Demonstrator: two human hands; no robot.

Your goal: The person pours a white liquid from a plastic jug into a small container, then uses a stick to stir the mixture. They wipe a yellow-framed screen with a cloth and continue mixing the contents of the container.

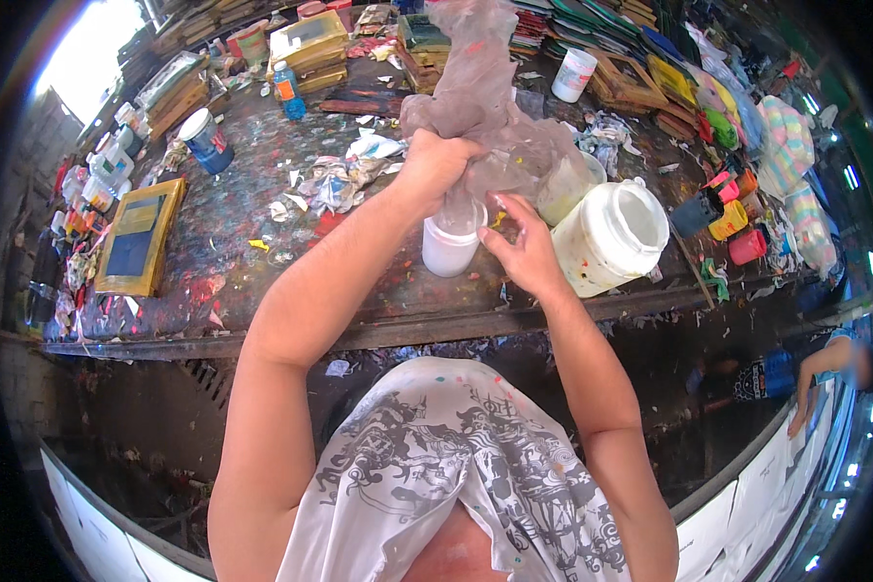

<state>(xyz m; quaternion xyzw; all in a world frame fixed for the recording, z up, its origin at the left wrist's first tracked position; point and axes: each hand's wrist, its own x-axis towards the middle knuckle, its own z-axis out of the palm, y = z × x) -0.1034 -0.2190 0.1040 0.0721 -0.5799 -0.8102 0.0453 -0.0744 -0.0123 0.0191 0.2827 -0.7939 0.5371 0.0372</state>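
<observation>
My left hand (435, 167) is closed round a crumpled, greyish see-through plastic bag (475, 92). The bag rises above the fist and spreads to the right, and its lower end hangs into the mouth of a white plastic cup (450, 250). Beside the cup's right rim is my right hand (526, 242), thumb and fingers apart, the tips close to the rim. Whether they touch it I cannot tell. A large white plastic jug (601, 242) with a wide mouth stands just right of that hand. Behind it, a cloudy tub (567, 189) is partly hidden by the bag.
Crumpled paper scraps (339, 179) litter the paint-stained table (252, 242). A framed screen (141, 238), a paint can (206, 141) and a blue bottle (288, 92) are to the left. A white tub (574, 76) and coloured cups (727, 221) stand right. Another person (824, 373) is at far right.
</observation>
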